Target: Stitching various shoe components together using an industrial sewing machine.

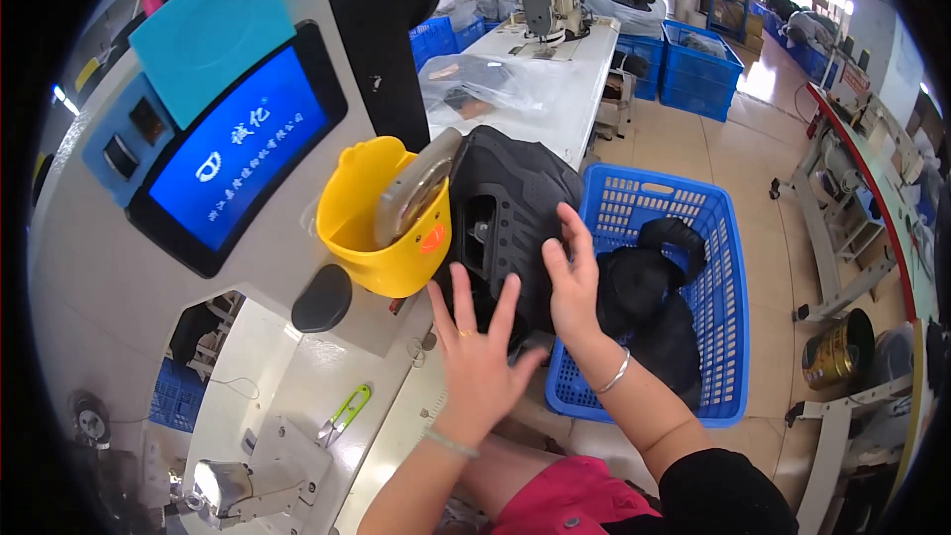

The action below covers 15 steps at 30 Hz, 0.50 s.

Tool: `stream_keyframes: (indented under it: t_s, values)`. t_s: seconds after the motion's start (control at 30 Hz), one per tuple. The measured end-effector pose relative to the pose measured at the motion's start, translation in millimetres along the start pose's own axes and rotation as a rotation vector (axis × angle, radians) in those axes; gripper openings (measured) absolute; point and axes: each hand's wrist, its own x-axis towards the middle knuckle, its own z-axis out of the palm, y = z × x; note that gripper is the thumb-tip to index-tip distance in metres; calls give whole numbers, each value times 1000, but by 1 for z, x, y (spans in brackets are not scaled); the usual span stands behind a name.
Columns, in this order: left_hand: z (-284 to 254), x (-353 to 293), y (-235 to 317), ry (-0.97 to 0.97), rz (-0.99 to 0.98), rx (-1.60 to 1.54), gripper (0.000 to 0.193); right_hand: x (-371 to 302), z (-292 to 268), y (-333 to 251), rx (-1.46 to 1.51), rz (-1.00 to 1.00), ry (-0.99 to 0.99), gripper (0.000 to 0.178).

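A black shoe upper [525, 188] with a row of eyelets and a dark opening stands at the table's right edge, before both hands. My left hand [480, 362] is in front of its lower part, fingers spread and slightly blurred; nothing shows in its grasp. My right hand [575, 287] is by the upper's right side with fingers stretched out and thumb raised. Whether either hand touches the upper I cannot tell. Just left of it is a yellow cup [381, 267] with a round metal piece [416, 188] tilted in it.
A blue plastic basket [738, 337] holding black pieces [634, 282] stands on my right. To the left is a sewing machine with a lit blue screen [238, 149]. Green-handled thread snips [347, 411] lie on its white table. Another sewing machine [555, 15] is farther back.
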Motion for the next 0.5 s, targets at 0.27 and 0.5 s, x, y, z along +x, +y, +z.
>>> stream_keyframes:
  t_s: [0.27,0.5]
  values:
    - [10,53,-34,-11,12,-143,94,11,-36,26,402,542,-33,56]
    - [5,46,-20,-30,3,-12,97,-5,-110,134,152,576,200,41]
